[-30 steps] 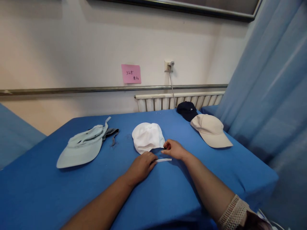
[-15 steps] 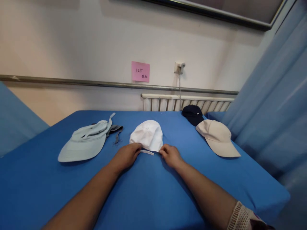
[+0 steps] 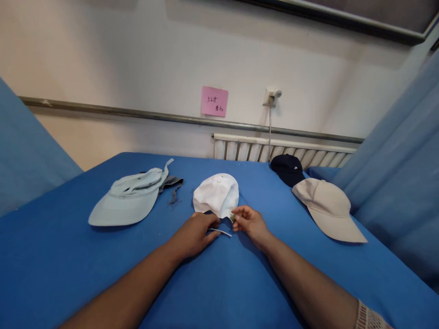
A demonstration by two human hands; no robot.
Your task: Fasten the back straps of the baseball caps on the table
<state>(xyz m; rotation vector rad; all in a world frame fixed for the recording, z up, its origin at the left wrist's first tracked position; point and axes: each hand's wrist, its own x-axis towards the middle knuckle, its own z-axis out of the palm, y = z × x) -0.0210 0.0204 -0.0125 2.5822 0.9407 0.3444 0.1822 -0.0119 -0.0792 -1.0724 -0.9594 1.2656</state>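
A white cap [image 3: 217, 194] lies on the blue-covered table with its back opening towards me. My left hand [image 3: 197, 233] is closed on the left end of its back strap [image 3: 221, 232], whose loose end sticks out to the right. At the opening's right corner, my right hand [image 3: 252, 225] pinches the other side of the cap, where a small brassy buckle [image 3: 233, 218] shows between thumb and finger. The strap's tip is apart from the buckle. The cap's brim is hidden from view.
A pale blue-green cap [image 3: 125, 198] lies to the left, with a dark grey cap [image 3: 171, 183] partly behind it. On the right are a beige cap [image 3: 325, 205] and a navy cap [image 3: 287, 168]. A radiator [image 3: 247, 150] and blue curtains [image 3: 404, 160] border the table [image 3: 212, 292].
The view has swung left. Both hands keep hold of the white cap's back; they spread apart, then came closer again. The right fingers have turned, and the buckle now shows.
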